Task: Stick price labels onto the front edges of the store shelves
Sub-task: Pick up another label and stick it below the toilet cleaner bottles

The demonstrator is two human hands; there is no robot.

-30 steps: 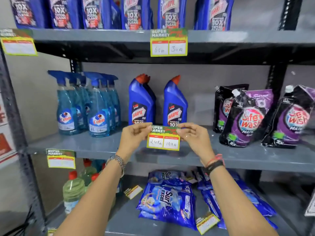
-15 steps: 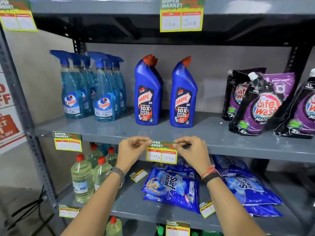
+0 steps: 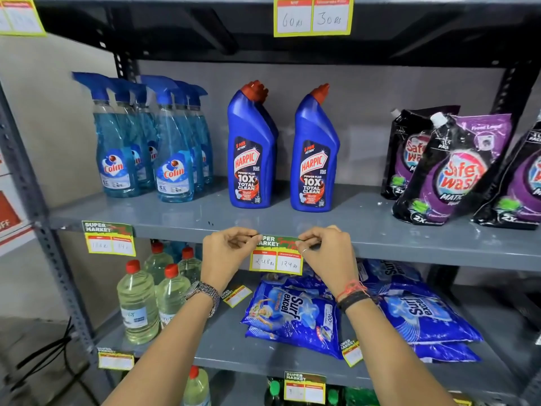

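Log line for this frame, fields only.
step: pressing price label onto shelf edge | left hand: pinching left corner | right hand: pinching right corner | below Harpic bottles

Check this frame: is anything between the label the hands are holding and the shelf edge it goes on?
Nothing visible. Both hands, left and right, hold the price label by its top corners against the bare grey shelf edge, below the Harpic bottles.
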